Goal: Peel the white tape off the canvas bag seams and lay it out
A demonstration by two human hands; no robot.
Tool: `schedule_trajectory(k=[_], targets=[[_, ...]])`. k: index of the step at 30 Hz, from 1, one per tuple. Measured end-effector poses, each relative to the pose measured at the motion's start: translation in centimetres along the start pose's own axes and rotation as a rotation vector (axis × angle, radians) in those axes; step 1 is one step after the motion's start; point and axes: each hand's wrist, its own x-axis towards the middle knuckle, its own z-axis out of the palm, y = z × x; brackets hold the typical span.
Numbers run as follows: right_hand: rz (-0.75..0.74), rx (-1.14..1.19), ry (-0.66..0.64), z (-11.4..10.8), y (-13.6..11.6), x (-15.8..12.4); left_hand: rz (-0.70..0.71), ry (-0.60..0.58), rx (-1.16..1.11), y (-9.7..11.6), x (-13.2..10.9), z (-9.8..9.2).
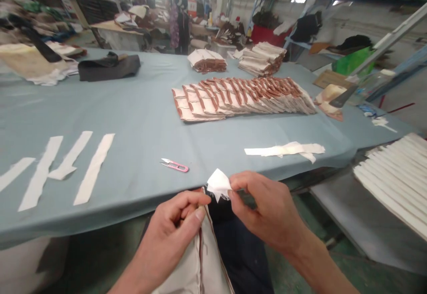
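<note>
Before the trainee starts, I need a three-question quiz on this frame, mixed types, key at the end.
1. Which hand holds the small white fabric scrap?
2. True or false: the pink-handled metal snips lie on the blue-grey cloth table cover.
3. Fill in "nearer than" or "beyond": seen from the hands, the long overlapping row of cream-and-brown fabric pieces lies ____ the snips.

Key:
1. The right hand.
2. True.
3. Beyond.

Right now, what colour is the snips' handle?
The handle is pink; best in the head view.
</note>
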Motion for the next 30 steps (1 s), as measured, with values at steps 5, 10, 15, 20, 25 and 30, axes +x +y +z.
schedule_trajectory(k=[5, 10, 15, 20, 25, 30], targets=[[-0.067, -0.064, 0.033, -1.1, -1.8, -2.1, 0.008, -0.073, -0.037, 1.4, -1.0, 1.2], [-0.088, -0.05, 0.029, -0.9, -2.9, -3.7, -0.024, -0.111, -0.124, 1.6, -1.9, 2.1], [-0.039, 0.144, 0.067, -0.1, -3.4, -5.2, -0.03, -0.04, -0.116, 1.2, -2.5, 2.8], [0.465, 0.896, -0.16, 1.0, -2.7, -5.8, -0.026, -0.051, -0.062, 1.3, -2.5, 2.2], [0.674, 1.151, -0.361, 2.1, -1.6, -5.5, -0.039, -0.052, -0.037, 1.1, -2.3, 1.3], [0.786, 1.096, -0.421, 1.6, -0.9, -7.6, -0.141, 0.058, -0.053, 0.7, -2.1, -0.1]])
